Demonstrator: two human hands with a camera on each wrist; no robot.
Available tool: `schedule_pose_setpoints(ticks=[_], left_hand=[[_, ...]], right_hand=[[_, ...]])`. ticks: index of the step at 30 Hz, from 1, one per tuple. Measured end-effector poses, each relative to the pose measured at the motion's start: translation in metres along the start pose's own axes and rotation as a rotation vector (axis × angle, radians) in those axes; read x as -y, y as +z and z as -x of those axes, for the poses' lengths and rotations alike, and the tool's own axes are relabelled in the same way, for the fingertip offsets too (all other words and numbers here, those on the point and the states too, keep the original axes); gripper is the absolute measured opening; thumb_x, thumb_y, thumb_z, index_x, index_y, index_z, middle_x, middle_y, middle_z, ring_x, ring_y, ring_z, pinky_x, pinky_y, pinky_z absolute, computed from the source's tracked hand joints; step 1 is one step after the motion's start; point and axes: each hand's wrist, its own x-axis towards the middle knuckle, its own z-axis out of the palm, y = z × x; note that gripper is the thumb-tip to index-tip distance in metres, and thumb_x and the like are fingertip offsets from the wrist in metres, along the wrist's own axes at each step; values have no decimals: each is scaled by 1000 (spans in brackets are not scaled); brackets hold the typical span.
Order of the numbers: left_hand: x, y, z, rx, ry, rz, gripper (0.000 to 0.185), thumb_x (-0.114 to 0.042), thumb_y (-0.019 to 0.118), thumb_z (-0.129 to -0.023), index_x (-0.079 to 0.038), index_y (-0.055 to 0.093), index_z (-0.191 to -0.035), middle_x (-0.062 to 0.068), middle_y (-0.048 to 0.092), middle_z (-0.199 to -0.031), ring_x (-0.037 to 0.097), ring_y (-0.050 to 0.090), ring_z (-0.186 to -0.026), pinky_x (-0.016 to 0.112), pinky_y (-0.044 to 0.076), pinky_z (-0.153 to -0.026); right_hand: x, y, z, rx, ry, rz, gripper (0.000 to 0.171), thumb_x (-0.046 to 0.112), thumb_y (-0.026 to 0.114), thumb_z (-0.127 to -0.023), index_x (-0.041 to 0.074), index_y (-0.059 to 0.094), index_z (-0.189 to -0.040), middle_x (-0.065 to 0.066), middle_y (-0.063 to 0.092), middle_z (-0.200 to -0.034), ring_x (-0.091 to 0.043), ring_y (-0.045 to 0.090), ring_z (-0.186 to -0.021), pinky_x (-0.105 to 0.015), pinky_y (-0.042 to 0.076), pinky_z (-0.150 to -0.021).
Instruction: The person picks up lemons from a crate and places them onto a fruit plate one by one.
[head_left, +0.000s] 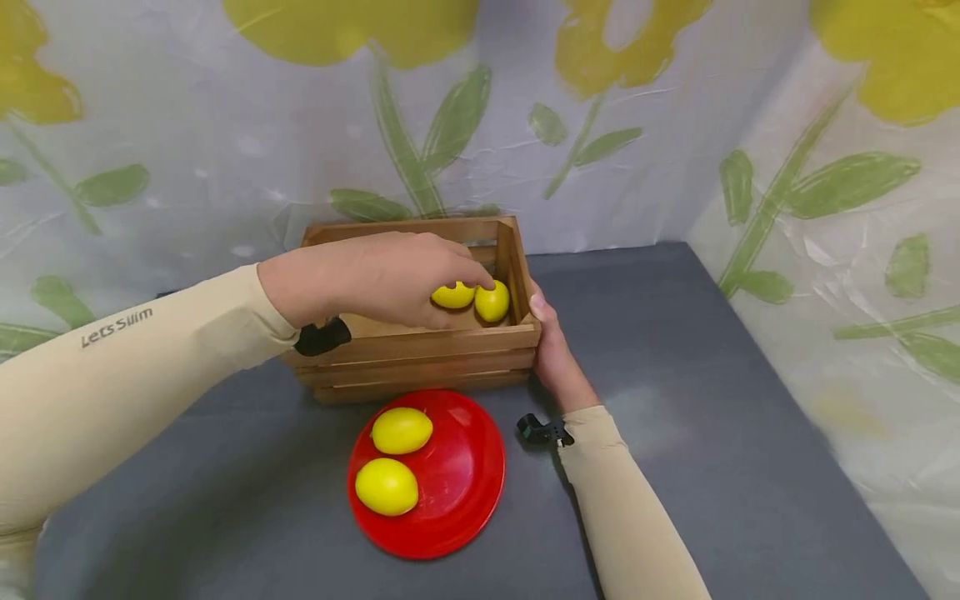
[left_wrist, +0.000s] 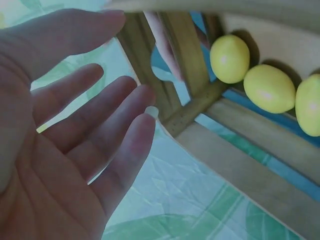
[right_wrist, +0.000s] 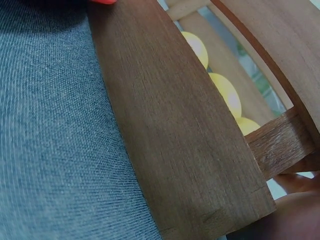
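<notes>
A wooden slatted crate (head_left: 420, 350) stands on the grey table. My left hand (head_left: 468, 279) reaches over it with straight fingers and holds nothing; its fingertips hover just above two yellow lemons (head_left: 453, 295) (head_left: 492, 301) in the crate's right end. In the left wrist view my left hand (left_wrist: 90, 130) is spread open, and three lemons (left_wrist: 229, 58) (left_wrist: 269, 88) (left_wrist: 309, 105) lie along the crate floor. My right hand (head_left: 551, 342) grips the crate's right front corner, thumb on the rim. The right wrist view shows the crate's wall (right_wrist: 170, 125) close up, with lemons (right_wrist: 225, 92) behind the slats.
A red plate (head_left: 465, 475) lies in front of the crate with two lemons (head_left: 402, 430) (head_left: 386, 487) on its left half. The grey table (head_left: 712, 433) stretches to the right. A flower-printed sheet (head_left: 675, 150) hangs behind and on the right side.
</notes>
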Motion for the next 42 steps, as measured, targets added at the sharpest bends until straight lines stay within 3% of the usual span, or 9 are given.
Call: schedule_pose_setpoints(ticks=[6, 14, 23, 31, 42], left_hand=[[22, 0, -25, 16, -9, -10, 55, -18, 81, -96, -11, 65, -148, 7, 68, -142, 27, 65, -128, 47, 54, -113], [46, 11, -57, 82, -29, -31, 57, -17, 78, -98, -8, 61, -151, 13, 64, -148, 32, 64, -130, 51, 53, -112], [61, 25, -83, 83, -26, -40, 59, -16, 79, -95, -10, 62, -152, 14, 63, -150, 33, 60, -140, 52, 49, -118], [71, 52, -110, 116, -51, -39, 58, -18, 79, -94, -12, 64, -149, 10, 64, -145, 28, 62, -124, 48, 54, -108], [80, 65, -128, 113, -38, -55, 55, -22, 82, -92, -9, 67, -143, 8, 64, -142, 26, 62, -119, 44, 53, -107]], right_hand=[[1, -1, -1, -6, 4, 8, 95, 70, 36, -96, 21, 16, -174, -9, 17, -179, -32, 20, -163, -61, 13, -134], [0, -1, -1, 5, 35, 32, 96, 72, 36, -94, 25, 15, -174, -6, 15, -179, -33, 20, -162, -63, 15, -133], [1, -3, -2, 14, 45, 35, 98, 76, 36, -93, 26, 14, -174, -5, 14, -180, -32, 19, -164, -62, 14, -134], [-1, -4, 1, 10, 58, 23, 96, 71, 36, -93, 25, 14, -174, -6, 15, -179, -32, 21, -163, -63, 16, -134], [-1, -7, -3, 1, 39, 14, 100, 72, 40, -92, 22, 15, -174, -8, 15, -180, -32, 20, -163, -62, 13, -134]])
